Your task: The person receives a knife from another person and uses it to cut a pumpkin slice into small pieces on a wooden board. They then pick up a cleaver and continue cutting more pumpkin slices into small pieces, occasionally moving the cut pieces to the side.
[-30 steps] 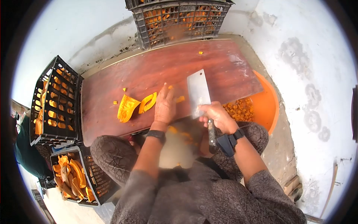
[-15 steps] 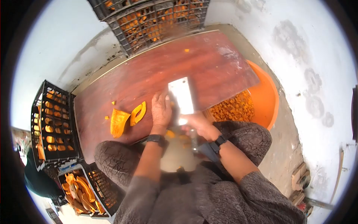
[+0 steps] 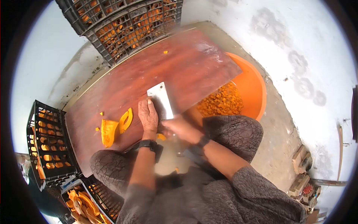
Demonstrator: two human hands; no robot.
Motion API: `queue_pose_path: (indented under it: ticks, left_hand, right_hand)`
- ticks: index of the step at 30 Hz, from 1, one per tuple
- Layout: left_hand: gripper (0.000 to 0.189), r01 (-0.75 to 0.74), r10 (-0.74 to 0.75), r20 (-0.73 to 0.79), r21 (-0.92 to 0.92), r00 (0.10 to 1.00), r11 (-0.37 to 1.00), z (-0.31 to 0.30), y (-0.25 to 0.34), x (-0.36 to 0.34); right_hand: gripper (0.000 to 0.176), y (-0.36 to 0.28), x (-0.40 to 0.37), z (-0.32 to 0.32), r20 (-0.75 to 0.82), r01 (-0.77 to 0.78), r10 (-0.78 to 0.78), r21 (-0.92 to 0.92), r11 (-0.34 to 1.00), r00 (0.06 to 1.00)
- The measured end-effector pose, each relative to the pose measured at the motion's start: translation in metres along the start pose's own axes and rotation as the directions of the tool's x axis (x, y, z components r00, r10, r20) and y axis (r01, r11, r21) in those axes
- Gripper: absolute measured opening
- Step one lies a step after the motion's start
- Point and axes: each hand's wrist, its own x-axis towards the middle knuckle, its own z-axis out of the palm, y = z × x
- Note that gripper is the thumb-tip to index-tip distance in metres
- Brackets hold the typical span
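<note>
My right hand (image 3: 182, 129) is wrapped round the handle of a cleaver (image 3: 161, 100). Its broad metal blade lies over the red-brown board (image 3: 123, 89), with the upper corner near my left fingertips. My left hand (image 3: 148, 115) rests back-up on the board just left of the blade, fingers together and curled down; whatever is under them is hidden. Farther left lie a thick pumpkin wedge (image 3: 109, 132) and a curved pumpkin slice (image 3: 126, 120). A small orange piece (image 3: 161, 136) shows beneath my hands, at the near side of the board.
An orange tub (image 3: 257, 87) of diced pumpkin (image 3: 222, 100) stands under the board's right end. Black crates (image 3: 138, 31) of pumpkin pieces stand behind it; another crate (image 3: 50, 138) is at left. Below that, a crate (image 3: 106, 198) holds long pumpkin strips. White walls (image 3: 283, 41) close in.
The whole view has shifted, so the board and tub sit farther left. The cleaver blade is now closer against my left hand, and the orange bit between them no longer shows.
</note>
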Motion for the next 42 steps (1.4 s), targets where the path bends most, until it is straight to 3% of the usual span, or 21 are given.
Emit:
queue_pose_path:
  ticks: [2, 4, 6, 8, 12, 22, 24, 25, 27, 28, 29, 30, 31, 33, 36, 42]
  left_hand:
    - [0.028, 0.063, -0.063, -0.013, -0.019, 0.998, 0.998, -0.003, 0.0, 0.001]
    - [0.03, -0.14, 0.14, -0.079, -0.001, 0.987, 0.99, 0.001, -0.008, 0.006]
    - [0.031, -0.116, 0.114, -0.057, -0.023, 0.992, 0.993, 0.003, -0.011, 0.005]
    - [0.032, -0.011, 0.007, 0.045, 0.084, 0.999, 0.996, 0.004, -0.012, 0.003]
    - [0.033, -0.018, 0.017, 0.029, 0.036, 0.999, 0.999, 0.001, -0.01, 0.003]
    - [0.032, 0.073, -0.073, 0.041, -0.006, 0.997, 0.997, -0.003, -0.012, 0.005]
    - [0.028, 0.251, -0.241, 0.074, -0.21, 0.968, 0.945, -0.012, -0.009, 0.006]
    - [0.028, 0.253, -0.243, 0.072, -0.207, 0.967, 0.945, -0.018, -0.004, 0.007]
    - [0.023, 0.566, -0.53, 0.203, -0.359, 0.823, 0.742, -0.028, 0.006, 0.009]
    - [0.023, 0.568, -0.533, 0.2, -0.358, 0.822, 0.741, -0.027, -0.005, 0.008]
    - [0.022, 0.357, -0.342, 0.099, -0.264, 0.934, 0.896, -0.025, -0.022, 0.006]
    - [0.021, 0.121, -0.119, 0.024, -0.141, 0.993, 0.983, -0.026, -0.026, 0.006]
    - [0.021, 0.123, -0.121, 0.02, -0.139, 0.992, 0.983, -0.028, -0.03, 0.005]
    - [0.02, -0.043, 0.041, 0.061, 0.031, 0.997, 0.999, -0.03, -0.033, 0.002]
    - [0.02, -0.069, 0.047, 0.122, 0.179, 0.991, 0.981, -0.028, -0.029, -0.003]
    - [0.023, -0.051, 0.046, 0.103, 0.047, 0.994, 0.998, -0.03, -0.034, -0.004]
  right_hand:
    - [0.021, 0.007, -0.001, -0.005, 0.04, 0.027, -0.029, 0.048, 0.998, 0.999]
    - [0.019, 0.014, 0.001, -0.008, 0.007, 0.009, -0.01, 0.053, 0.999, 1.0]
    - [0.018, 0.017, 0.001, -0.006, 0.021, 0.024, -0.026, 0.081, 0.996, 0.999]
    - [0.017, 0.014, -0.001, -0.003, -0.002, 0.014, -0.014, 0.076, 0.997, 1.0]
    - [0.017, 0.016, 0.005, 0.005, -0.004, -0.054, 0.054, 0.018, 0.998, 0.999]
    - [0.02, 0.025, 0.01, 0.017, -0.106, 0.011, -0.002, 0.083, 0.996, 0.994]
    - [0.019, 0.031, 0.013, 0.015, -0.114, 0.008, 0.006, 0.116, 0.993, 0.993]
    - [0.019, 0.033, 0.014, 0.009, -0.057, 0.032, -0.025, 0.126, 0.992, 0.998]
    - [0.019, 0.032, 0.011, 0.003, 0.002, 0.053, -0.054, 0.138, 0.989, 0.999]
    - [0.022, 0.029, 0.006, 0.002, 0.001, 0.012, -0.012, 0.092, 0.996, 1.0]
    - [0.024, 0.026, 0.003, 0.003, 0.0, -0.029, 0.029, 0.045, 0.999, 1.0]
    - [0.024, 0.03, 0.006, 0.001, 0.005, -0.032, 0.032, 0.044, 0.999, 0.999]
    - [0.024, 0.034, 0.01, -0.001, 0.021, -0.022, 0.021, 0.04, 0.999, 1.0]
    - [0.024, 0.035, 0.01, 0.0, 0.042, -0.015, 0.013, 0.036, 0.999, 0.999]
    - [0.023, 0.029, 0.007, 0.006, 0.039, 0.006, -0.007, 0.042, 0.999, 0.999]
    - [0.019, 0.03, 0.015, 0.018, -0.07, -0.073, 0.078, 0.076, 0.994, 0.995]
